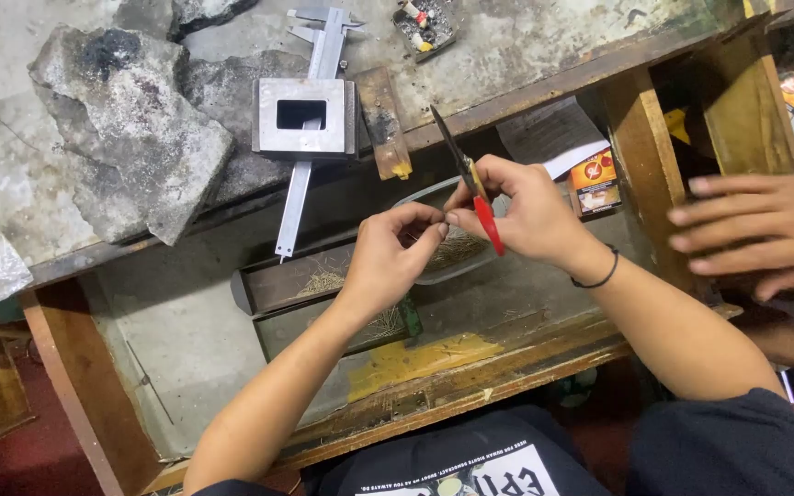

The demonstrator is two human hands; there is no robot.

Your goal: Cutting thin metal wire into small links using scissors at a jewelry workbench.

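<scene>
The open wooden drawer (186, 340) fills the lower middle; its grey floor holds dark trays (296, 280) with straw-like shavings and a yellow scrap (415, 360) toward 5 o'clock. At 11 o'clock, rough stone slabs (130, 129) lie on the bench, and at 12 a steel block (303, 116) with a rectangular hole rests on a vernier caliper (310, 138). A clear shallow dish (452, 262) sits under the hands, shavings in it. The right hand (530, 211) grips red-handled pliers (472, 188), closed around them, tip toward 12. The left hand (388, 257) pinches something too small to tell beside the pliers. Another person's hand (765, 234) rests at 3 o'clock.
</scene>
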